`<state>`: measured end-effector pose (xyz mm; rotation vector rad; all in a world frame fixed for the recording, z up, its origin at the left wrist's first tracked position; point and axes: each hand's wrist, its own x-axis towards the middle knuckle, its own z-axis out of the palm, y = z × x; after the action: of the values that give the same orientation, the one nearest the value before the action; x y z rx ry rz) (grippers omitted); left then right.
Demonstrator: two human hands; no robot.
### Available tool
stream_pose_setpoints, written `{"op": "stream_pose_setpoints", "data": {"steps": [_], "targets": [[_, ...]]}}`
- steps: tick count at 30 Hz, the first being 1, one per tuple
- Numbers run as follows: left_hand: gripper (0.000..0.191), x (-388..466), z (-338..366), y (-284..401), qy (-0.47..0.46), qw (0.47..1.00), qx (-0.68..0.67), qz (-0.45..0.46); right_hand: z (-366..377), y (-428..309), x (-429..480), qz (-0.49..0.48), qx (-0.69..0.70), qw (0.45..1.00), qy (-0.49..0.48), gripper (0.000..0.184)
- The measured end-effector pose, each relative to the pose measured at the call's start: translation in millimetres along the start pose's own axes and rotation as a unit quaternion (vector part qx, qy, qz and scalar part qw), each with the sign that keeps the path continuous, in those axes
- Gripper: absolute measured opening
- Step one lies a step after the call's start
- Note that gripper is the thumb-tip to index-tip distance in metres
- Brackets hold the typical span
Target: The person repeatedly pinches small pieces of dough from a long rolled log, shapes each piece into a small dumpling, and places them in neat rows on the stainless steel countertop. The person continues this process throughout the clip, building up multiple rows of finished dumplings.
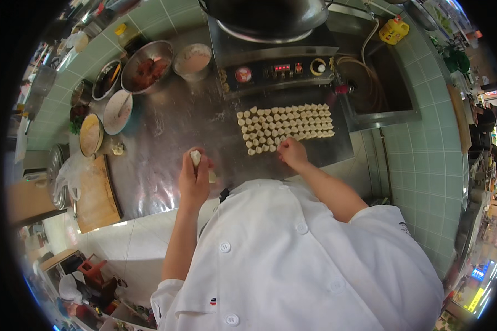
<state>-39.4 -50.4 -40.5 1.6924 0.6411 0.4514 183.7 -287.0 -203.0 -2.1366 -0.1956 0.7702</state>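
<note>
Rows of small pale dough pieces (288,122) cover part of the dark right side of the steel worktop. My right hand (294,154) is at their front edge, fingers curled down beside the lowest row. Whether a piece is between those fingertips is hidden. Farther left, above the worktop, my left hand (194,178) is closed around a strip of pale dough (195,157), whose rounded end sticks out at the top of the fist. Another pale bit of dough (212,177) shows just to the right of this hand, partly covered.
A wok (269,18) sits on the induction cooker (277,70) at the back. The sink (381,89) lies right. At left are a steel bowl of reddish filling (147,68), a bowl of whitish powder (118,111), a dough scrap (117,149) and a wooden board (97,194).
</note>
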Motion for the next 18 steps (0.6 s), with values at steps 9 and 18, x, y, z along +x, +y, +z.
{"op": "stream_pose_setpoints", "data": {"steps": [9, 18], "targets": [[0.038, 5, -2, 14, 0.040, 0.993, -0.109, 0.019, -6, -16, -7, -0.143, -0.220, 0.963, 0.056, 0.011], [0.072, 9, 5, 55, -0.038, 0.988, -0.134, -0.063, -17, -192, -81, -0.427, -0.193, 0.881, -0.058, 0.026]]}}
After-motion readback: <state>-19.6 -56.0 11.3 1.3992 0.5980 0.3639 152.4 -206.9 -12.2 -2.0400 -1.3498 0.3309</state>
